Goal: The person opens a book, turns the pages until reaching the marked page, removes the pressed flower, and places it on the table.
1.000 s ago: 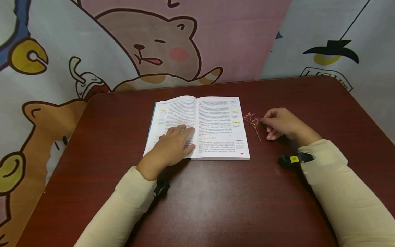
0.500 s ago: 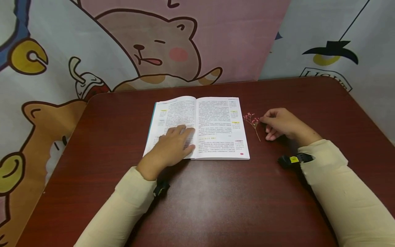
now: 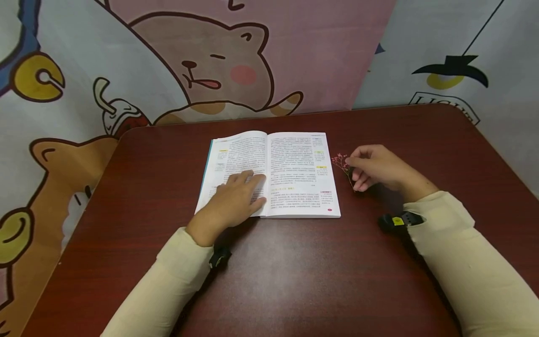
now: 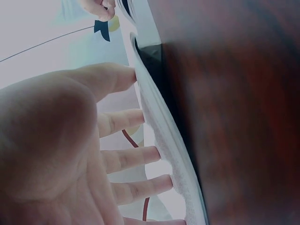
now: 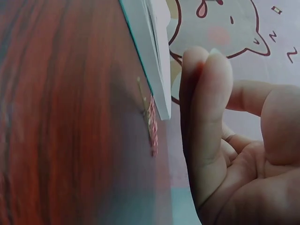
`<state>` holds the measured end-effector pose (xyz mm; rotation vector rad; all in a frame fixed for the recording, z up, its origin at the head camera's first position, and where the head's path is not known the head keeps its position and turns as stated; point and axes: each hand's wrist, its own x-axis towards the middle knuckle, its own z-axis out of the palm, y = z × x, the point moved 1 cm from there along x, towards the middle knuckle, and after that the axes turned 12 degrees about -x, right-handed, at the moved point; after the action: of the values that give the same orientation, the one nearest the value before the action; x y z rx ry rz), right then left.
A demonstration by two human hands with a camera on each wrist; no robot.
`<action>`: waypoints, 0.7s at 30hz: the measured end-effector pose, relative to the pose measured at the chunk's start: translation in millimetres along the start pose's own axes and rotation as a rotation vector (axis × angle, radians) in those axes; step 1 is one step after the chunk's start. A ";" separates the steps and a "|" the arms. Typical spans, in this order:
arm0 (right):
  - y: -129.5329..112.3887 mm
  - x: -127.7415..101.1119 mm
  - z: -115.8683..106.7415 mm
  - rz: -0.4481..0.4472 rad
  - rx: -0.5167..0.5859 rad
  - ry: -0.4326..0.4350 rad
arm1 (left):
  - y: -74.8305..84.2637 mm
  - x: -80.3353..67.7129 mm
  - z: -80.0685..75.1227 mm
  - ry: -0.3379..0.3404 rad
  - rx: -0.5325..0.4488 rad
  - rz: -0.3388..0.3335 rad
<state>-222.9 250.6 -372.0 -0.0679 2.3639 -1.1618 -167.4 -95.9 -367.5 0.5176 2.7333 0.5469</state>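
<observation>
An open book (image 3: 294, 178) with printed pages lies on the table. Across its left page rests my left hand (image 3: 229, 201), fingers spread and fairly straight; the left wrist view shows the fingertips (image 4: 164, 183) touching the paper. To the right of the book lies a small sprig of pink flowers (image 3: 339, 160) with a thin stem. Just over it is my right hand (image 3: 376, 168), partly covering the stem in the head view. Its thumb and forefinger tips meet and the other fingers curl in. In the right wrist view the flower sprig (image 5: 152, 126) lies apart from these fingers.
The dark red-brown wooden table (image 3: 294, 271) extends on all sides of the book. Behind it hangs a cartoon-printed wall covering (image 3: 328, 56). A black strap device (image 3: 400, 222) sits at the right wrist, another black device (image 3: 220, 257) at the left.
My right hand has moved slightly left, so it now covers part of the flower sprig. The left hand, the book and the sprig stay where they were.
</observation>
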 end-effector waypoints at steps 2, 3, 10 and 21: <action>-2.3 -0.5 1.7 -0.009 0.005 -0.009 | -0.1 -0.2 -0.2 0.001 0.000 0.001; -3.3 -0.9 2.5 -0.013 0.007 -0.015 | -0.1 -0.2 -0.3 0.000 0.000 0.001; -8.3 -4.5 9.7 -0.024 -0.002 -0.034 | 0.7 -0.5 -0.6 -0.004 -0.004 0.006; -14.8 -4.4 21.5 -0.034 -0.034 -0.069 | 0.3 -1.2 -1.1 -0.003 -0.001 0.002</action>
<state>-211.8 226.7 -370.0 -0.1583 2.3304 -1.1170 -166.7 -96.5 -366.1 0.5212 2.7292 0.5479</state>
